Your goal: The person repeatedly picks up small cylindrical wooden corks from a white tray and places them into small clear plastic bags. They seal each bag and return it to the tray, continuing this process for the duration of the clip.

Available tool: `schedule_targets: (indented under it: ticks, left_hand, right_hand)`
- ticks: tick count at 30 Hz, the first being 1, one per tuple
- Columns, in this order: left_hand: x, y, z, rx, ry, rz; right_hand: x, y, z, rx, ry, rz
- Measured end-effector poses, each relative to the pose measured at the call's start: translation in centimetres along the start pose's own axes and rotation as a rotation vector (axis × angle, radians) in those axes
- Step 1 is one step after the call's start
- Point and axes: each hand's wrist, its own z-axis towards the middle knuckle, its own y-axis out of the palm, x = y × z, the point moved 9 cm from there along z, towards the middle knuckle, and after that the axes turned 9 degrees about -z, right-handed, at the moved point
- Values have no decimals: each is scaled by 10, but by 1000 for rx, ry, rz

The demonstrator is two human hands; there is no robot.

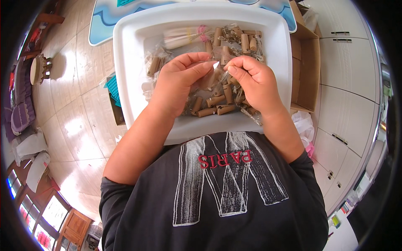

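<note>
Both of my hands are over a white plastic tub (119, 54) that stands in front of me. My left hand (181, 79) is closed, thumb against fingers, on a clear plastic bag (205, 81). My right hand (254, 79) pinches thumb to forefinger at the bag's other side. A small white pointed piece (216, 65) shows at the left thumb tip. Below and around the hands lie several brown cylinders (215, 101), some in clear wrappers. My hands partly hide the bag and the cylinders under it.
A bundle of pale sticks (178, 37) with a pink tie lies at the tub's far side. Behind the tub is a blue-and-white table (102, 29). On the right stand an open cardboard box (307, 67) and white cabinets (349, 62). A round stool (38, 69) is far left.
</note>
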Motion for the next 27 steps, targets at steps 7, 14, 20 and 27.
schedule_targets:
  ticks: [7, 14, 20, 27]
  left_hand:
    - [-3, -2, 4, -76, -2, 218]
    - [3, 12, -4, -62, 105, 223]
    - [1, 23, -9, -127, 174, 400]
    - [6, 31, -13, -174, 395, 598]
  right_hand:
    - [-5, 0, 1, -39, -47, -16]
    - [-54, -23, -14, 416, -420, -397]
    - [-51, -10, -10, 380, -464, -435]
    - [-22, -13, -1, 284, -300, -85]
